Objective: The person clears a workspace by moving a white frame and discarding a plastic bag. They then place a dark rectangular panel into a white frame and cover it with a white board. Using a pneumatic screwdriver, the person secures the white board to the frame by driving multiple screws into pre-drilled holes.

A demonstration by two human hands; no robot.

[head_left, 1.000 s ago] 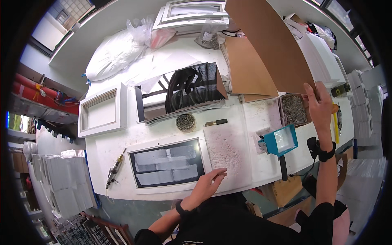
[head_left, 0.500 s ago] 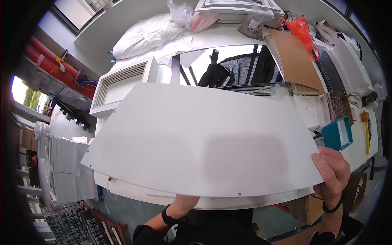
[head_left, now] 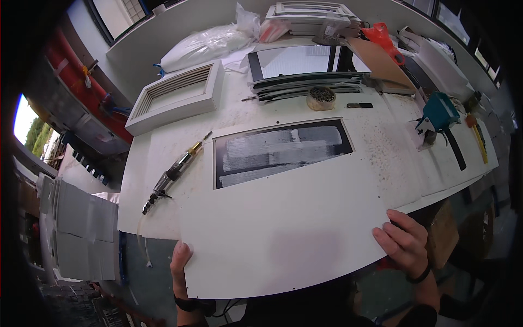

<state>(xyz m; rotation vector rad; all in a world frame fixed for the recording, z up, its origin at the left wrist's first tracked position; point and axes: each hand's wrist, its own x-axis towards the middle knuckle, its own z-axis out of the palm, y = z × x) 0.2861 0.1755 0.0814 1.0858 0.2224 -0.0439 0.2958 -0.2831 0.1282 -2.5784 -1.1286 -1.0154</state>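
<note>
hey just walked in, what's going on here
A person is holding a white board by its two sides, the left hand at one end and the right hand at the other. It hides the near part of a dark panel with pale streaks; whether they touch is unclear. A slim power tool lies to the left on the table, and a round tub of small pieces stands beyond the panel.

White panel [head_left: 283,229] blocking near edge, free tabletop [head_left: 403,171] beside teal tool [head_left: 441,110]
</note>
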